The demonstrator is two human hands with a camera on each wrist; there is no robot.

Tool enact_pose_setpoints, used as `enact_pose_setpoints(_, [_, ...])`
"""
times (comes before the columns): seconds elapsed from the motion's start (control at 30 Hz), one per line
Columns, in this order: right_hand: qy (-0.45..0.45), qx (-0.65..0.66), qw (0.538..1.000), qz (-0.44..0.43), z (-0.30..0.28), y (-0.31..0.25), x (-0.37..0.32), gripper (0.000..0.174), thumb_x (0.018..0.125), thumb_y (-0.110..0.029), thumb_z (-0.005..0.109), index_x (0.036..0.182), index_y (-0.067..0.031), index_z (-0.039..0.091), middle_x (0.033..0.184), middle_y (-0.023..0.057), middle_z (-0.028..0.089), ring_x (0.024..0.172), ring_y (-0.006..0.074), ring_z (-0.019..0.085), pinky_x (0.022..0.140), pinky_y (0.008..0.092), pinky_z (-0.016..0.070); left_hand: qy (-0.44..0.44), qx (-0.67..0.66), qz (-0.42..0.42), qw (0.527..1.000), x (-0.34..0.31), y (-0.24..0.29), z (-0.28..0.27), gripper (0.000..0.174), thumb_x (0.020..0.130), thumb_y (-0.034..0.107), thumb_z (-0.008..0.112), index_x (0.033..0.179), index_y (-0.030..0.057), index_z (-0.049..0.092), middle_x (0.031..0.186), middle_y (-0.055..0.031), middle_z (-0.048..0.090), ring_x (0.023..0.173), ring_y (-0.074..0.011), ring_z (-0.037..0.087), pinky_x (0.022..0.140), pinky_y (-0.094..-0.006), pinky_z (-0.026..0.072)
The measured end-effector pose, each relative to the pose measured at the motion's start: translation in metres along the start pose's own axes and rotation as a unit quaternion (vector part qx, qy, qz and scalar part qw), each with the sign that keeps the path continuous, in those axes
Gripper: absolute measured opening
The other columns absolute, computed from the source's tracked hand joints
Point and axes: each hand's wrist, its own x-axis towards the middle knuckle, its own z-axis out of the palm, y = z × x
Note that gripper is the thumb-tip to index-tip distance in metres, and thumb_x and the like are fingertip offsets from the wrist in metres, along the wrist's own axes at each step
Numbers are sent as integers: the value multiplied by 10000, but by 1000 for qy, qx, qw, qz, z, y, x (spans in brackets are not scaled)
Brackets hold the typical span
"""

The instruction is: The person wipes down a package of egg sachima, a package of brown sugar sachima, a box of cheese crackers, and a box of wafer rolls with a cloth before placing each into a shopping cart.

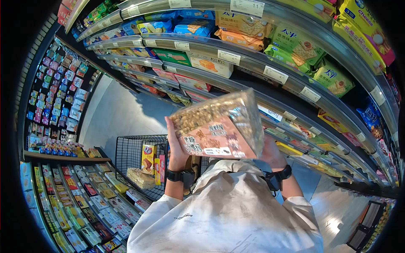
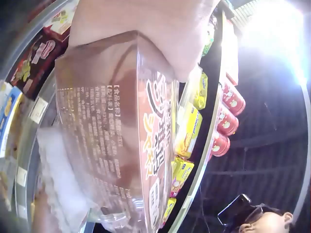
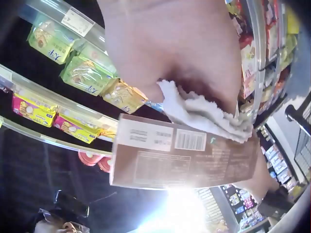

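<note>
A clear-wrapped pack of sachima (image 1: pixel 217 126) with a brown-pink label is held up in front of the chest, slightly tilted. My left hand (image 1: pixel 177 149) grips its left end; in the left wrist view the left hand (image 2: pixel 141 24) lies over the brown end of the pack (image 2: pixel 107 116), which carries small print. At the opposite end is my right hand (image 1: pixel 273 154), partly hidden behind the pack. The right wrist view shows the right hand (image 3: pixel 175 43) holding the whitish crimped wrapper end (image 3: pixel 204 111), beside a brown face with a barcode (image 3: pixel 190 140).
A black wire shopping cart (image 1: pixel 126 145) stands at left, holding a yellow box (image 1: pixel 148 159), a pink box (image 1: pixel 162 168) and another clear pack (image 1: pixel 140 178). Curved shelves of biscuits (image 1: pixel 295 44) rise close ahead and right. A low display (image 1: pixel 84 202) fills the lower left.
</note>
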Motion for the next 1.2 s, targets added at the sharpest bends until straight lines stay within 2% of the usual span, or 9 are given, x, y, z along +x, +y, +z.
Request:
enact_pose_setpoints(0.43, [48,-54,989,-127,71,2,4,512,1084,-372,420,1462,-29,463,1414,111,587,1252,230,606,1089,389,472,1,105,-66,992,15,-25,4,657,1063,559,366,1354,-10,516,1271,-119,660,1099,-168,681,942,-299,558])
enact_pose_setpoints(0.53, [199,-104,963,-151,72,-22,4,526,1082,-406,431,1457,-40,468,1412,99,587,1273,194,582,1082,366,464,7,131,-68,989,18,-30,-16,707,1051,601,333,1354,-11,517,1266,-123,667,1040,-161,709,891,-281,584])
enact_pose_setpoints(0.63, [215,-119,953,-175,75,-23,2,491,1077,-372,454,1443,-48,494,1395,118,589,1264,222,582,1058,374,480,17,126,-64,990,14,-32,-11,758,1015,660,357,1443,41,444,1328,-140,630,1097,-225,699,891,-348,612])
enact_pose_setpoints(0.83, [175,-151,971,-59,24,2,-3,491,1043,-240,512,1486,-37,445,1448,61,548,1310,163,536,1097,331,424,73,117,27,990,14,-30,-7,749,1020,663,330,1406,35,464,1288,-119,645,1083,-193,687,881,-304,588])
enact_pose_setpoints(0.97, [208,-86,972,-68,56,-11,-2,412,1028,-280,566,1386,-76,550,1302,53,639,1169,157,623,990,324,498,143,179,90,969,16,-17,-40,737,1016,679,338,1414,71,460,1292,-76,605,1108,-164,621,874,-284,542])
enact_pose_setpoints(1.03, [267,-71,956,-99,72,-20,1,371,1013,-307,605,1320,-98,611,1201,39,692,1068,140,670,905,306,543,175,250,246,920,15,-9,-46,743,1000,705,323,1249,32,514,777,-9,573,415,-51,413,348,-201,326])
enact_pose_setpoints(1.1, [284,-67,949,-118,71,-25,-4,292,1003,-304,630,1241,-138,662,1083,4,722,961,113,690,813,279,555,147,339,211,905,5,4,-62,863,975,752,295,1289,-16,531,889,-54,595,591,-83,543,502,-227,464])
enact_pose_setpoints(1.17, [268,-97,953,-103,47,-20,-6,365,1018,-344,592,1312,-130,625,1195,26,694,1075,142,669,901,324,547,38,455,393,798,7,14,-37,999,930,814,287,1359,-53,536,1113,-133,610,941,-176,621,809,-319,529])
enact_pose_setpoints(1.2, [316,-112,937,-102,54,-10,1,410,1027,-374,559,1349,-123,596,1255,40,667,1135,161,644,958,348,525,-1,480,427,766,5,19,-21,1095,875,867,306,1411,-64,517,1311,-189,557,1205,-273,537,1016,-403,444])
